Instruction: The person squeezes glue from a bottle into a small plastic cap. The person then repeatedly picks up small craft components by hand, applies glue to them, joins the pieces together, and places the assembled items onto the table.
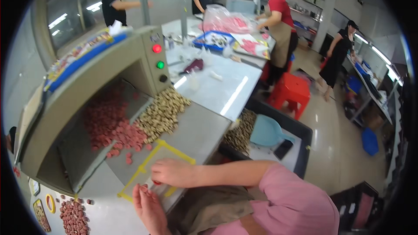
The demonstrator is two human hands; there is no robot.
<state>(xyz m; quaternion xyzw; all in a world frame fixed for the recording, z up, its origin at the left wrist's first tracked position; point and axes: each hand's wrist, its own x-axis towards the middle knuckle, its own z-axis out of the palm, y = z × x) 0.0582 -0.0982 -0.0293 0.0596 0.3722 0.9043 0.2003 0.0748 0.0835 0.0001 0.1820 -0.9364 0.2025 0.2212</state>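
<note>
Right hand (pixel 173 172) fingers curled, pinching small red piece (pixel 156 182) above counter (pixel 198 127), within yellow tape outline (pixel 179 152). Left hand (pixel 149 205) just beside, nearer, fingers bent upward; reddish bit (pixel 144 188) at fingertips, cannot tell if gripped. Heap of red discs (pixel 104 126) far left, partly inside machine (pixel 106 63); heap of tan pieces (pixel 163 114) touching it on right. Blue dustpan (pixel 264 131) right, in black tray (pixel 308 139).

Left hand (pixel 150 209), right hand (pixel 174 172) over there at the taped patch (pixel 163 153) | machine (pixel 100 72) ahead-left, disc heap (pixel 126 132) in and before it | nugget heap (pixel 161 115) touching that, rightward | bin (pixel 303 156) off right, dustpan (pixel 265 129) inside | stool (pixel 292 89) behind bin
</note>
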